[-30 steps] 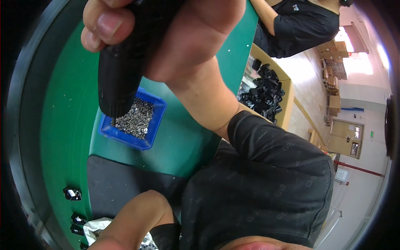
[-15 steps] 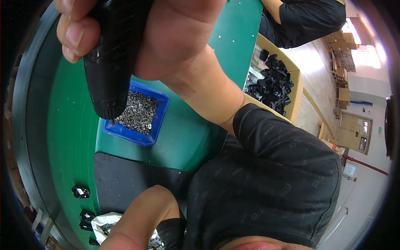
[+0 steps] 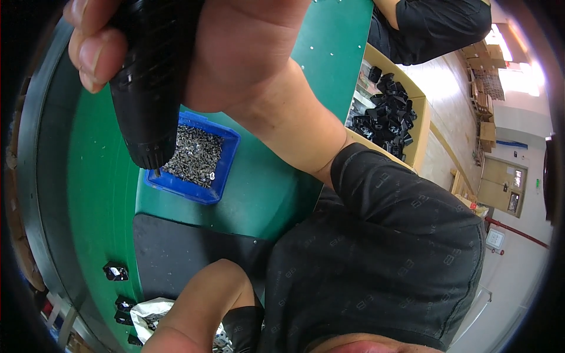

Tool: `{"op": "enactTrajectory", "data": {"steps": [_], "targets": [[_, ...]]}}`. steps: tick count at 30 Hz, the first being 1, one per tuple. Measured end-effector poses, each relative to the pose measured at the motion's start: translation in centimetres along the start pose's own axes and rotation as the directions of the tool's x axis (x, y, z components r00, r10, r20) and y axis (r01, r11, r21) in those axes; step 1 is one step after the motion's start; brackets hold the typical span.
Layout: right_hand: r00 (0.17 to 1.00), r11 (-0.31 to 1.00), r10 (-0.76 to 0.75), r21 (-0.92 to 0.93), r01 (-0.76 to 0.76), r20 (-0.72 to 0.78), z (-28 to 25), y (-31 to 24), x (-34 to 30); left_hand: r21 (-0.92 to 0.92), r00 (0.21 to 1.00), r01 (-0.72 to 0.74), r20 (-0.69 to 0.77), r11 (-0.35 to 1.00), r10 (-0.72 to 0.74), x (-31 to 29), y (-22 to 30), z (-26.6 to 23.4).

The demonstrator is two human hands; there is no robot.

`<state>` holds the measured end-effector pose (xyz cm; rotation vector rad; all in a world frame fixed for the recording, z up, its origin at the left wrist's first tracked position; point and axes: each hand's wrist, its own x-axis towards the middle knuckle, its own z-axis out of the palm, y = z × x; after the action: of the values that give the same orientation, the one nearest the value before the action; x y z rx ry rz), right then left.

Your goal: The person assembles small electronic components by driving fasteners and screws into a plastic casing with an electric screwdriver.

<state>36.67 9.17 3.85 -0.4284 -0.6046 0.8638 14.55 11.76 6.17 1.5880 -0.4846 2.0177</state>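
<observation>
Close to the camera, my right hand (image 3: 241,56) grips a black electric screwdriver (image 3: 144,112), fingers wrapped round its body. The tool's bit points down over the near left part of a blue bin (image 3: 226,170). Small metal screws (image 3: 197,156) fill that bin. My left forearm (image 3: 203,300) runs off the lower edge, so the left hand is out of sight. Beside that forearm stands a white bag (image 3: 141,315) of small metal parts, partly hidden by the arm.
A dark mat (image 3: 176,253) lies on the green bench (image 3: 271,206). Several black parts (image 3: 116,271) sit on the green surface at the left, near a metal rail (image 3: 35,176). At the right, a carton (image 3: 419,135) holds black plastic pieces. Another person's arm (image 3: 441,26) is at the top right.
My right hand and the electric screwdriver have shifted slightly to the left. The grip stays the same, and the bin and bench things have hardly moved in view.
</observation>
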Motion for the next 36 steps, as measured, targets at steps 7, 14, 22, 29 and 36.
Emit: {"op": "enactTrajectory", "data": {"steps": [7, 14, 22, 29, 36], "targets": [[1.000, 1.000, -0.010, -0.010, 0.011, 0.013, 0.2, 0.1, 0.1, -0.056, 0.998, -0.010, -0.068, 0.998, 0.006, -0.2, -0.2, 0.3], [0.999, 0.999, -0.029, -0.019, 0.029, 0.026, 0.2, 0.7, 0.4, -0.035, 1.000, 0.017, -0.026, 0.999, -0.018, -0.2, 0.1, 0.3], [0.999, 0.999, -0.030, -0.043, 0.031, 0.041, 0.2, 1.1, 0.7, -0.009, 0.999, -0.018, -0.033, 1.000, 0.017, -0.1, 0.1, -0.1], [0.964, 0.975, -0.202, -0.056, 0.214, 0.174, -0.2, 2.1, 0.9, -0.063, 0.999, -0.015, -0.053, 0.998, 0.011, -0.5, -0.1, 0.4], [0.949, 0.951, -0.227, -0.163, 0.265, 0.220, 0.7, 1.0, 0.6, -0.065, 0.997, -0.070, -0.032, 0.995, 0.068, -0.3, 0.1, -0.2]]}}
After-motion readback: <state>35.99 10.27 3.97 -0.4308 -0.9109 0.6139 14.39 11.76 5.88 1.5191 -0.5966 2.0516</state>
